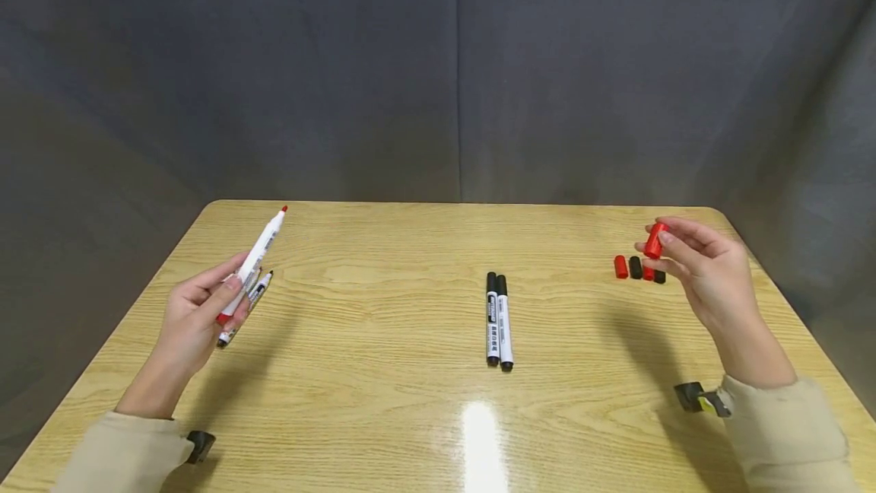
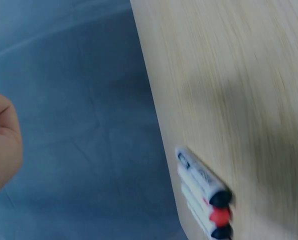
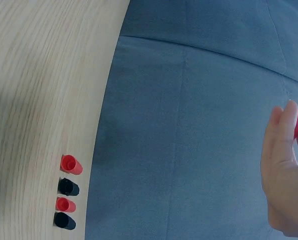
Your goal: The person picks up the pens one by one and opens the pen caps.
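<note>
Even, fairly bright light from above: a white glare patch sits on the table (image 1: 479,432) near its front edge, and soft shadows lie beside both forearms. The head view is sharp, its edges slightly bowed. The left wrist view is motion-blurred, markers (image 2: 204,192) smeared; the right wrist view is clearer

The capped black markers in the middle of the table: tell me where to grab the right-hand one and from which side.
Take the right-hand black marker at mid-barrel, from above, probably rolling it right first. It lies flat, pointing away, with the other black marker against its left side, so only its top and right side are free. The right hand, holding a red cap, is nearer.
</note>
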Action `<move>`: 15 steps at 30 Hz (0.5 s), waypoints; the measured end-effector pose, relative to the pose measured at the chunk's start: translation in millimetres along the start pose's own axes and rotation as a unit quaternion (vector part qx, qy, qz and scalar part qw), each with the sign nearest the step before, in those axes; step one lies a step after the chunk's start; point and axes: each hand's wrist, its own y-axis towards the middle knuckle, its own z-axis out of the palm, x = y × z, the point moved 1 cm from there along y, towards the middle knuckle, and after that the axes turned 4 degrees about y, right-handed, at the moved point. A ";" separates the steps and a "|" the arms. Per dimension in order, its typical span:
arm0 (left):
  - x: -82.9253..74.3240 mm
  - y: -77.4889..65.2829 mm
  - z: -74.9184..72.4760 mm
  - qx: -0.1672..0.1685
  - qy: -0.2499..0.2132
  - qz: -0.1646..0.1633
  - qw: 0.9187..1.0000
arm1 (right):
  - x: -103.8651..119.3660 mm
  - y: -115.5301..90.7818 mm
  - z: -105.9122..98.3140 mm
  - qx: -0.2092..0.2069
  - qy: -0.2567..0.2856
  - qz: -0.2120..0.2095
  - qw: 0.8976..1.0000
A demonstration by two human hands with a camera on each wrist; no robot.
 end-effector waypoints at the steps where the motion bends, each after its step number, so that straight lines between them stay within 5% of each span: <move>1: -1.1 0.2 -3.6 -0.008 0.009 -0.001 1.000 | 0.1 -0.4 -0.9 0.001 0.000 0.004 1.000; 9: -8.8 -2.1 -30.5 -0.043 0.073 -0.006 0.996 | 2.1 -2.7 -6.5 0.029 0.011 0.015 0.999; 15: -10.4 -7.0 -53.6 -0.066 0.169 -0.038 0.983 | 3.1 -5.8 -10.4 0.034 -0.020 0.017 0.999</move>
